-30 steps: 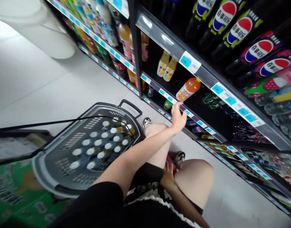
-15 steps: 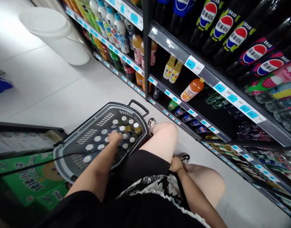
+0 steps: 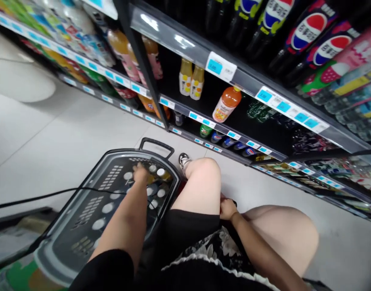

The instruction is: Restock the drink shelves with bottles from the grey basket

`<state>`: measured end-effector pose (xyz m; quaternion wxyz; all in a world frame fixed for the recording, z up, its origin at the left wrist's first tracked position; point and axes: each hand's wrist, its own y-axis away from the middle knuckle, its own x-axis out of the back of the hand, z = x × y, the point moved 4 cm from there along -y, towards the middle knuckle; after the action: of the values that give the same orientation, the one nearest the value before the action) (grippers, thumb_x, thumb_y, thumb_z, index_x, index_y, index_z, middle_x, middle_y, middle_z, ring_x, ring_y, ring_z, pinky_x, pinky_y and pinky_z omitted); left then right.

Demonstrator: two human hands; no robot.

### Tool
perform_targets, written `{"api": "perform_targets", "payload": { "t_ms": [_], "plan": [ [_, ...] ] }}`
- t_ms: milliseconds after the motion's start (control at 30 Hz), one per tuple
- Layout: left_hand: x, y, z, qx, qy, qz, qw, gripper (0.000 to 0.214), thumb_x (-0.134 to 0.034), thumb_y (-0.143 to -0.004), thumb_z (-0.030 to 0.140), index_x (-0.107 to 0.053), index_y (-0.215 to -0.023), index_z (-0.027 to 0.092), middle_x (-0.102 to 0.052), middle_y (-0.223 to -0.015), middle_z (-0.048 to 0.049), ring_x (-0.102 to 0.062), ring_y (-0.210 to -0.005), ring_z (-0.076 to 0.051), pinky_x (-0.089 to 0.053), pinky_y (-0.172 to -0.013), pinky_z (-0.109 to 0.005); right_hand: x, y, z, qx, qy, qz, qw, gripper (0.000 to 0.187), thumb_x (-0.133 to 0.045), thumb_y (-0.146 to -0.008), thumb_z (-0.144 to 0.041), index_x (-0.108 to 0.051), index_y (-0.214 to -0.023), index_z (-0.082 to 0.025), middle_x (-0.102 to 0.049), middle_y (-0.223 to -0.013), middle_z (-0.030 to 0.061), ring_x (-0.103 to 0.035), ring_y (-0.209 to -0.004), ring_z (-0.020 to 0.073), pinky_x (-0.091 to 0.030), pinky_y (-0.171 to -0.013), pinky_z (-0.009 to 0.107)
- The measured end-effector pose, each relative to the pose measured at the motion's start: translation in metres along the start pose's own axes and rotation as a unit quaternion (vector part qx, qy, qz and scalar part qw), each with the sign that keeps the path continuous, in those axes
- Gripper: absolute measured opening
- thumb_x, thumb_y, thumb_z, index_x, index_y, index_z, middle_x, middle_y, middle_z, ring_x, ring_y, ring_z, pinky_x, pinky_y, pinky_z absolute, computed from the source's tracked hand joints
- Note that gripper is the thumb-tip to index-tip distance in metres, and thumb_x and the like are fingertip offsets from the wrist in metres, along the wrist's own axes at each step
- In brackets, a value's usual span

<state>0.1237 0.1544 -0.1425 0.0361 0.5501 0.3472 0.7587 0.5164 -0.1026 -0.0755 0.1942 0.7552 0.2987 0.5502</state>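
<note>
A grey-and-black shopping basket (image 3: 62, 218) stands on the floor at my left, with several white-capped bottles (image 3: 161, 172) upright in it. My left hand (image 3: 140, 173) reaches down at the basket's far end, its bent fingers closed over the top of a bottle. That bottle is mostly hidden beneath the hand, and the fingertips are blurred. Beside my bent knee, my right hand (image 3: 227, 208) is closed low between my legs. Whatever its curled fingers hold, if anything, is out of sight.
Drink shelves (image 3: 185, 48) run along the far side and right, with cola bottles (image 3: 308, 32) above and an orange drink bottle (image 3: 227, 104) lower. A white bin (image 3: 18, 76) stands at left. The basket's handle (image 3: 156, 148) points toward the shelves. A black cord (image 3: 36, 200) crosses the basket.
The view has shifted right and closer to the shelves. My left hand has moved among the bottles to the basket's far end. My right hand stays by my knee.
</note>
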Motion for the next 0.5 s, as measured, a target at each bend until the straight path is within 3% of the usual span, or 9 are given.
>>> {"api": "perform_targets", "payload": {
  "t_ms": [133,300,400,500],
  "plan": [
    [-0.001,0.003,0.0,0.016,-0.047,-0.012,0.999,0.05,-0.047,-0.095,0.035,-0.036,-0.134,0.005,-0.055,-0.125,-0.0267,-0.063,-0.106,-0.034,-0.047,-0.074,-0.034,0.002,-0.002,0.002,0.009,-0.017,0.018,1.0,0.057,-0.072,-0.067,-0.053,-0.07,-0.11,-0.015,-0.072,-0.105,0.0141,-0.07,-0.093,0.0346,-0.051,-0.083,0.037],
    [0.001,0.004,-0.002,0.014,-0.118,-0.039,0.992,0.033,-0.051,-0.091,0.035,-0.048,-0.117,0.015,-0.068,-0.103,-0.0126,-0.064,-0.107,-0.03,-0.046,-0.067,-0.027,0.002,-0.004,0.003,0.01,-0.02,0.014,1.0,0.059,-0.072,-0.068,-0.055,-0.07,-0.11,-0.013,-0.072,-0.106,0.0162,-0.07,-0.092,0.0346,-0.05,-0.082,0.037],
    [0.012,0.008,-0.002,0.018,-0.145,-0.051,0.988,0.017,-0.052,-0.088,0.035,-0.049,-0.088,0.018,-0.064,-0.078,-0.0047,-0.065,-0.104,-0.03,-0.044,-0.063,-0.025,0.003,-0.004,0.004,0.002,-0.031,0.009,0.999,0.064,-0.074,-0.068,-0.056,-0.07,-0.112,-0.011,-0.072,-0.106,0.0174,-0.07,-0.094,0.0348,-0.049,-0.085,0.037],
    [0.037,0.022,-0.005,-0.006,-0.136,-0.049,0.99,0.031,-0.051,-0.086,0.044,-0.04,-0.072,0.019,-0.049,-0.061,-0.0025,-0.065,-0.092,-0.029,-0.04,-0.058,-0.023,0.006,-0.002,0.003,0.008,-0.054,0.012,0.998,0.065,-0.077,-0.066,-0.053,-0.069,-0.115,-0.01,-0.07,-0.113,0.0179,-0.067,-0.101,0.0345,-0.047,-0.092,0.037]
  ]
}}
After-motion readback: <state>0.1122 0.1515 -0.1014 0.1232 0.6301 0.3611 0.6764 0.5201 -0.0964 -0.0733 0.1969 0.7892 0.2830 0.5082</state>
